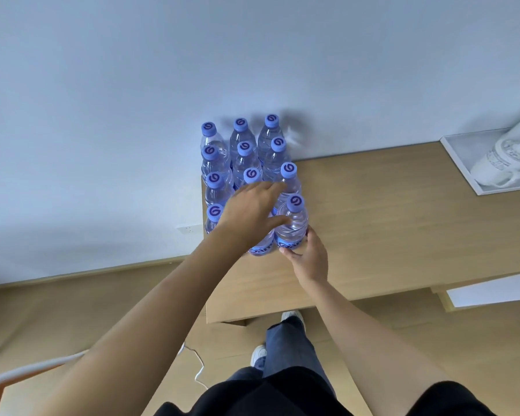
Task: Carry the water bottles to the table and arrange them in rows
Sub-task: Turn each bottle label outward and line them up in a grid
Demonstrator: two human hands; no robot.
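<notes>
Bottle: full, so weighty; thin slick plastic, dents if squeezed.
Hold: labelled waist.
Right grip: cupping bottle's base.
Left grip: spread wide, fingers touching bottles on the bench.

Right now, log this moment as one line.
bottles: rows on table | left hand: over middle bottle | right hand: fingers on front-right bottle

Left hand stretched forward, palm down, fingers straight and spread, thumb out to right. Right hand lower, fingers curled forward, thumb pointing left. Both forearms bare, extended.
</notes>
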